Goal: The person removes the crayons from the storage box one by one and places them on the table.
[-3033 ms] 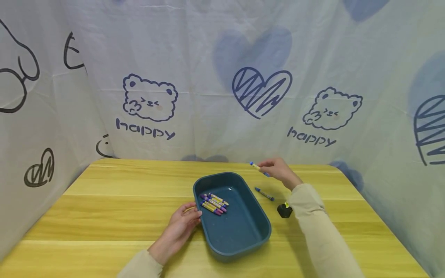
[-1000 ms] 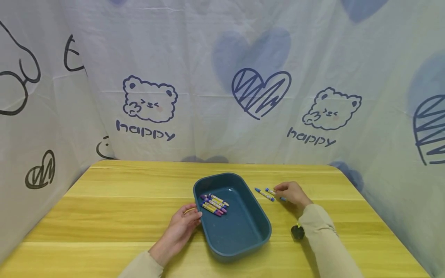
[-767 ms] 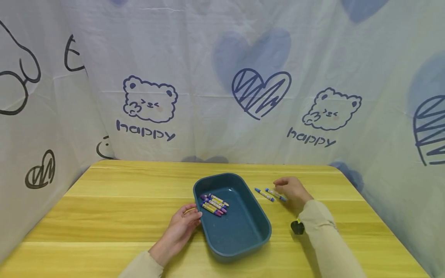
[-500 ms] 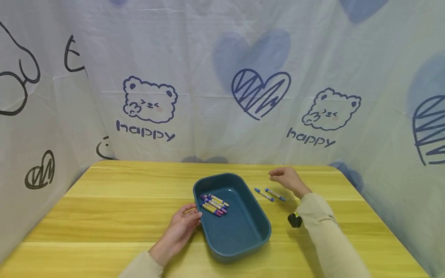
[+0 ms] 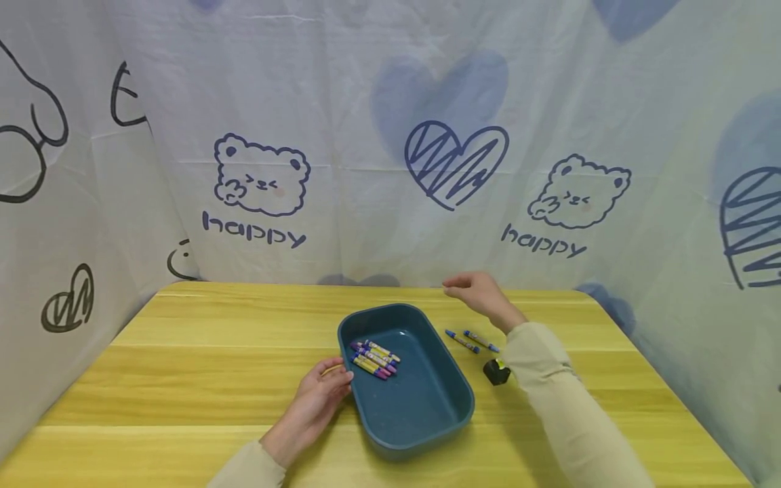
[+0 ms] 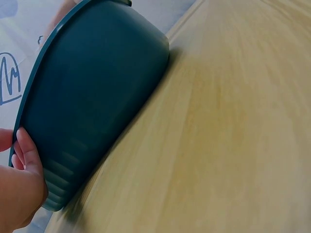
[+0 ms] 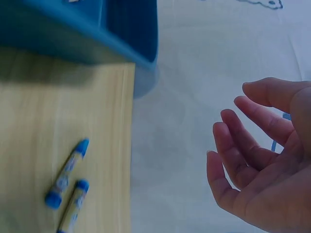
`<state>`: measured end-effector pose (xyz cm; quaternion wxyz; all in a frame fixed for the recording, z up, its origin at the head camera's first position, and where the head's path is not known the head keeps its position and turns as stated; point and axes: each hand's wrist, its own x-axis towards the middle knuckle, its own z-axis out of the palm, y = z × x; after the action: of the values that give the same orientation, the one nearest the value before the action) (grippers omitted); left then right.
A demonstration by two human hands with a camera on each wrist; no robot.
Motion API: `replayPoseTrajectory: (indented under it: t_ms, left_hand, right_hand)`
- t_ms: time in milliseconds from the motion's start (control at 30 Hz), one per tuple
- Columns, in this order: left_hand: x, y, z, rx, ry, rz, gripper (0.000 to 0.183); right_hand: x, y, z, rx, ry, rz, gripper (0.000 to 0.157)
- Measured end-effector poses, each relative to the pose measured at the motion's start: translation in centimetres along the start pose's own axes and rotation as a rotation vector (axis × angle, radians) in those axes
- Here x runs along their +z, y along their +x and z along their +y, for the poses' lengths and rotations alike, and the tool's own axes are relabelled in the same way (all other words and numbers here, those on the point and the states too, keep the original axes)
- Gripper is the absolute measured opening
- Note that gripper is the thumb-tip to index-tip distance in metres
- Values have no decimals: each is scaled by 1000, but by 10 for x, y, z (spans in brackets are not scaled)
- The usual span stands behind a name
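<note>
A deep teal tub (image 5: 421, 413) stands on the table, slightly angled. My left hand (image 5: 317, 398) grips its left rim, thumb at the edge and fingers against the outer wall (image 6: 92, 82). Several crayons (image 5: 375, 360) in purple, pink and yellow lie grouped at the tub's left side. To the right of the tub lie two blue crayons, the nearer one (image 5: 462, 341) and the outer one (image 5: 481, 341), almost parallel. Above and behind them, my right hand (image 5: 482, 296) hangs in the air, fingers loosely bent and nothing between them, as the right wrist view (image 7: 262, 160) also shows.
The wooden table (image 5: 213, 359) runs back to a white printed cloth (image 5: 360, 203) hung along the back and sides. A small black thing (image 5: 497, 371) with a yellow-green patch shows by my right cuff.
My right hand laid a blue crayon beside the other one and let it go. Since then it has risen away from them, back and to the left. My left hand stays put.
</note>
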<state>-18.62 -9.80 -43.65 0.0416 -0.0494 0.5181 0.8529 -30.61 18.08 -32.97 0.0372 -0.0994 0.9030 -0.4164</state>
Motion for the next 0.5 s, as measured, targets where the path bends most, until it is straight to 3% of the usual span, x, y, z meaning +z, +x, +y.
replayPoseTrajectory:
  t_ms: [200,500]
  left_hand:
    - [0,-1,1,-2,-6,0,36]
    - [1,-1,1,3,-12,1,33]
  right_hand:
    - [16,0,-18,-26,34,-12,32]
    - [56,6,-29,-63,62,-43,28]
